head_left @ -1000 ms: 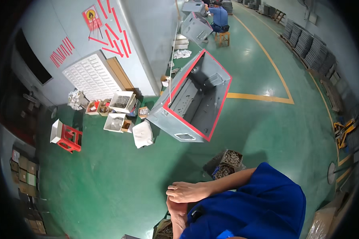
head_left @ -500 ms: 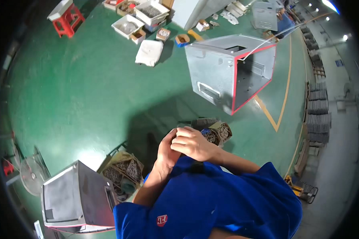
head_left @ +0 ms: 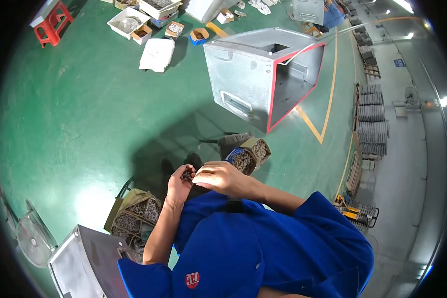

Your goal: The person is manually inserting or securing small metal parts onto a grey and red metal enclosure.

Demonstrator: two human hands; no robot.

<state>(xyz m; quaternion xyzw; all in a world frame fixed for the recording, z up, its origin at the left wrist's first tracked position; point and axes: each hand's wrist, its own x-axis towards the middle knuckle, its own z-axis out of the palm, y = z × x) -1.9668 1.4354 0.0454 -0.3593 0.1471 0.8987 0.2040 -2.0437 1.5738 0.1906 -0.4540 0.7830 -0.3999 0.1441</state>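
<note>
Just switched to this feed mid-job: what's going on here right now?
A person in a blue shirt stands on the green floor, both hands raised together. The left hand cups small dark pieces while the right hand picks at them. Open boxes of screws sit nearby, below the big grey metal cabinet.

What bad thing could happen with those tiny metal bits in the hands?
The left hand seems to cup a few small dark pieces while the right hand picks at them. They are held in the air, so one might slip and fall onto the green floor, where it could be hard to find. Open boxes of fasteners sit close by the feet and could perhaps get kicked over.
</note>
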